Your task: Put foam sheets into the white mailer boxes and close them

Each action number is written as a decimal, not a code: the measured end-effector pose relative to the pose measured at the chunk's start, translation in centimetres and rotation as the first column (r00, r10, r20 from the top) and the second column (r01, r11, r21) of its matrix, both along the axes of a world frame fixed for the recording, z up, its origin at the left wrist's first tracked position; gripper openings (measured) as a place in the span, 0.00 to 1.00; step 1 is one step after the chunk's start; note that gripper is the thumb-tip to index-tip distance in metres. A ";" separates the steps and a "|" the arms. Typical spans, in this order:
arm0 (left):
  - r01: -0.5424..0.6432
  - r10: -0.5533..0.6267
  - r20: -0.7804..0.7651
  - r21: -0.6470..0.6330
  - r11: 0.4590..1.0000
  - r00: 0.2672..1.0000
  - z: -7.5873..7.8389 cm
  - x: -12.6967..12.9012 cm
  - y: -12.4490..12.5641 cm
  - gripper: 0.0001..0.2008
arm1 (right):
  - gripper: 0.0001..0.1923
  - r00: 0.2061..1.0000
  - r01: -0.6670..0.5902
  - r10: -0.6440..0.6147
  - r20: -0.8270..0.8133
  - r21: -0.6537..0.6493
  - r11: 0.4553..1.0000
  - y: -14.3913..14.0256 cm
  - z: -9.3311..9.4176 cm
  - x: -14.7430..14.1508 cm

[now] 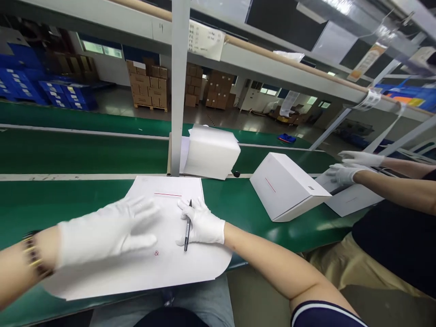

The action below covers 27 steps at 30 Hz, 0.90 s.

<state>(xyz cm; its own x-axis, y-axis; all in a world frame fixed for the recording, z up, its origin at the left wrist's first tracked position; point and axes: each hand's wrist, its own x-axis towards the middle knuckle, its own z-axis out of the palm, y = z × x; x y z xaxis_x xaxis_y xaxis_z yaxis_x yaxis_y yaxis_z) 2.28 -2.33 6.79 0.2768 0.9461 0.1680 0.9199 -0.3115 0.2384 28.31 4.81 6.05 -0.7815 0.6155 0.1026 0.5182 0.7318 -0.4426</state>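
A large flat piece of white cardboard (170, 268) lies on the green bench in front of me, marked with a red line and a small red symbol. My left hand (116, 231), in a white glove, is over its left part with the fingers stretched apart and a little blurred; nothing shows in it. Whether it touches the cardboard I cannot tell. On the right part rests my gloved right hand (202, 223), with a black pen (187, 227) tucked at its thumb and fingers. The pen's tip points away from me.
A stack of white sheets (213, 152) stands behind the cardboard, beside a metal post (179, 91). To the right are a white box (289, 186) and a co-worker's gloved hands (344, 174) on another white box (354, 200). A shelf rail (272, 68) crosses above.
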 end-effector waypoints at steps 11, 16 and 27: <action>0.081 -0.037 -0.332 0.119 0.990 0.943 -4.8 -0.4 2.5 0.43 | 0.35 0.995 -0.025 -0.002 0.098 0.276 0.961 2.3 -2.6 -0.4; -0.015 0.027 -0.403 0.032 0.999 0.915 -3.1 0.7 6.8 0.39 | 0.37 0.973 0.098 -0.150 0.173 0.276 0.956 6.1 -2.1 -2.2; -0.494 0.491 0.062 0.040 0.869 0.869 -3.0 -0.4 0.9 0.51 | 0.26 0.698 0.541 -0.555 -0.453 -0.175 0.822 2.9 -4.6 2.5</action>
